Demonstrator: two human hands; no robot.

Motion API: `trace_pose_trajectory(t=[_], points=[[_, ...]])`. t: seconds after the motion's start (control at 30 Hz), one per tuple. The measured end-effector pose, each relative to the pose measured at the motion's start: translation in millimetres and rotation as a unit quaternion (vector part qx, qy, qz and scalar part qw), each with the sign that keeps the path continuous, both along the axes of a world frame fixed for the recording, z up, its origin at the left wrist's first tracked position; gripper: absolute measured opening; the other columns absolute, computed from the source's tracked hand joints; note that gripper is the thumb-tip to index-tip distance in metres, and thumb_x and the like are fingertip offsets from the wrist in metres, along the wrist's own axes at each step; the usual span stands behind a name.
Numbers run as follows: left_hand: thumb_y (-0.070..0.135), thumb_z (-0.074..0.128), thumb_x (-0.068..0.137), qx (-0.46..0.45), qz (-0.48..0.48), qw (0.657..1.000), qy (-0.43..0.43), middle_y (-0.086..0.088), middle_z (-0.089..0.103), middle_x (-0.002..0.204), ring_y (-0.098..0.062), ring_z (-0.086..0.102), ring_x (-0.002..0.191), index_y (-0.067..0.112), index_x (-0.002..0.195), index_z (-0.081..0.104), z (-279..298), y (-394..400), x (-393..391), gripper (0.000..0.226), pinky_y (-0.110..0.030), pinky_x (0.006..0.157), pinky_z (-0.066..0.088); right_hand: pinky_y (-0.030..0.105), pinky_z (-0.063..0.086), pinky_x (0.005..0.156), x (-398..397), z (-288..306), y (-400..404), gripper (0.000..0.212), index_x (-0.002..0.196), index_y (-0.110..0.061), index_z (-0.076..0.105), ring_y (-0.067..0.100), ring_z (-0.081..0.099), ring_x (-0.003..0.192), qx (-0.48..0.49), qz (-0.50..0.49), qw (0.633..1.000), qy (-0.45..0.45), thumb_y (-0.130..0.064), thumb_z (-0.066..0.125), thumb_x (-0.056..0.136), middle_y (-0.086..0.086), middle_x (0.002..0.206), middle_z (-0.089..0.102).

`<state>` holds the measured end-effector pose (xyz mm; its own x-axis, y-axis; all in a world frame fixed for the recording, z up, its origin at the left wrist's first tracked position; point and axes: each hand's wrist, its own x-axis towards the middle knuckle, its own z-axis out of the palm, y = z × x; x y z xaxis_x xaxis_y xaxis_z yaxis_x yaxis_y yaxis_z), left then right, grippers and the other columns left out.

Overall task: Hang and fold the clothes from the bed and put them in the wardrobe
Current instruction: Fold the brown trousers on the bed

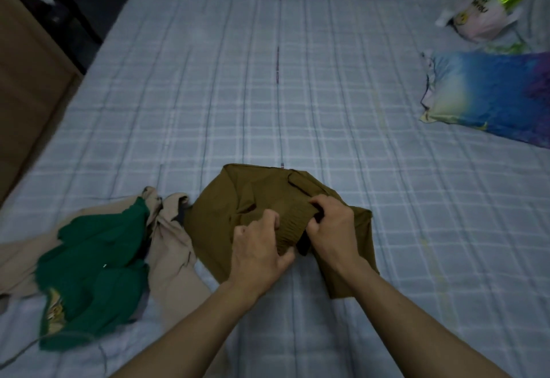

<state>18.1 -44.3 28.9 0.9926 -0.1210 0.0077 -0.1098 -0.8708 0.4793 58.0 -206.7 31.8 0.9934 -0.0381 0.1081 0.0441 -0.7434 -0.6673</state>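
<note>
An olive-brown garment (238, 199) lies crumpled on the checked bed (268, 94), near its front edge. My left hand (259, 249) and my right hand (333, 228) both grip its ribbed elastic band at the middle, fingers curled into the fabric, close together. To the left lies a green garment (95, 273) on top of a beige garment (175, 252), both spread loosely and untouched.
A blue and yellow pillow (491, 91) lies at the right side of the bed, with a white plastic bag (488, 11) behind it. A brown wooden panel (26, 80) stands along the bed's left side. Dark furniture runs along the far wall.
</note>
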Motion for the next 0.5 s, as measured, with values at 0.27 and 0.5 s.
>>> trace_pose_trajectory(t=[0.27,0.5], points=[[0.016,0.071,0.043,0.114,0.074,0.984,-0.113,0.001,0.050,0.074,-0.025,0.052,0.067,0.021,0.085,0.045,83,-5,-47,0.050,-0.034,0.065,0.034,0.017,0.037,0.067,-57,81,-21,0.015,0.088,-0.014,0.064,0.010,0.052,0.071,0.009,0.031,0.996,-0.086,-0.011,0.066,0.073,-0.002,0.080,0.061],[0.007,0.068,0.060,0.128,0.016,0.970,-0.205,-0.004,0.054,0.081,-0.029,0.051,0.067,0.013,0.081,0.054,187,19,-82,0.025,-0.039,0.053,0.042,0.038,0.049,0.055,-99,147,-44,0.019,0.094,-0.014,0.064,0.024,0.059,0.071,-0.054,0.024,0.984,-0.169,-0.009,0.067,0.075,0.002,0.087,0.060]])
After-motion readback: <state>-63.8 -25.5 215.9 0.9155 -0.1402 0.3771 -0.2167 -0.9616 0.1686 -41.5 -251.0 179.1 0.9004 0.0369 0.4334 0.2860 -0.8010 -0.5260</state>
